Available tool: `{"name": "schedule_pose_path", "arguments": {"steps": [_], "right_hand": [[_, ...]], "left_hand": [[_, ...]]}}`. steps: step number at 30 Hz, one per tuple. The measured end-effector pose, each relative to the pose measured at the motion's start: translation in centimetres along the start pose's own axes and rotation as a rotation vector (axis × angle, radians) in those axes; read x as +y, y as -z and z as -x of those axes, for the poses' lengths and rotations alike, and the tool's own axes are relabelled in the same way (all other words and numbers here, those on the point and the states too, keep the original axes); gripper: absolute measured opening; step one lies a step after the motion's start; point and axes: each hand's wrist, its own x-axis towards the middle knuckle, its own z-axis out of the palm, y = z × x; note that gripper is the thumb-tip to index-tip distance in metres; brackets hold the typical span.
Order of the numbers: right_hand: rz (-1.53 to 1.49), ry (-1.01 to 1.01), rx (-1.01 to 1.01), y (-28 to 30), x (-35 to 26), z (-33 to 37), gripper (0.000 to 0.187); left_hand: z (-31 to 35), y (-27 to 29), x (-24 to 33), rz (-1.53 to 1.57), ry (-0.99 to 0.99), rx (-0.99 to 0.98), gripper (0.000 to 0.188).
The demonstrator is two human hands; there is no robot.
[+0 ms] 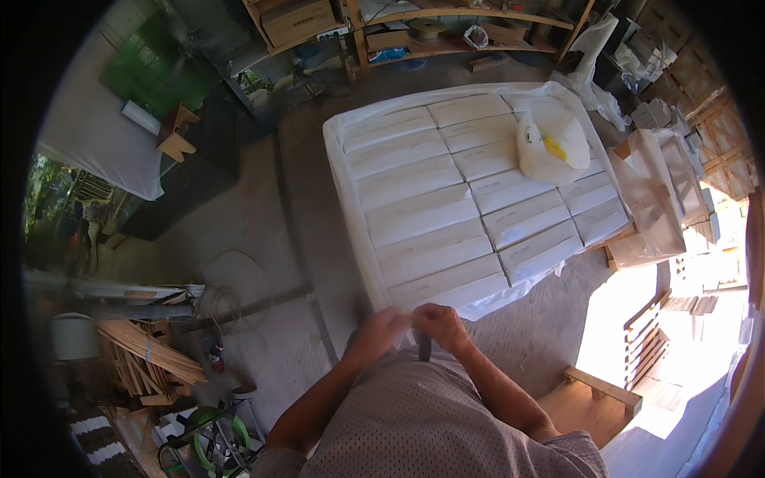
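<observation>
Both hands are close together in front of my waist, at the near edge of a stack of white cartons (422, 215) edged with clear plastic film (356, 239). My left hand (381, 328) is smeared by motion, and its fingers cannot be read. My right hand (442, 325) is closed with the fingers curled in; whatever it pinches is hidden. Just below it hangs a short dark strip (424, 348), and I cannot tell whether either hand holds it. A white bag (532, 163) with something yellow inside stands on the far right of the cartons.
Wooden shelves (470, 60) line the back. Right of the stack are plastic-wrapped goods (649, 199), with a wooden pallet (598, 390) nearer. Wood strips (151, 350), a white bucket (73, 336) and a green reel on a frame (209, 438) stand at left.
</observation>
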Motion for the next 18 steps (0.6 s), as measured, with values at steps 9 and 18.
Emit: {"name": "schedule_pose_path", "arguments": {"steps": [9,18], "right_hand": [[0.303,-0.004,0.316,-8.9,-1.3,-0.6,0.029],[0.001,-0.129,0.467,-11.9,-2.2,1.9,0.024]], "left_hand": [[-0.1,6.6,-2.1,-0.218,-0.234,-0.136,0.025],[-0.2,8.3,-3.0,-0.098,-0.125,-0.327,0.02]]}}
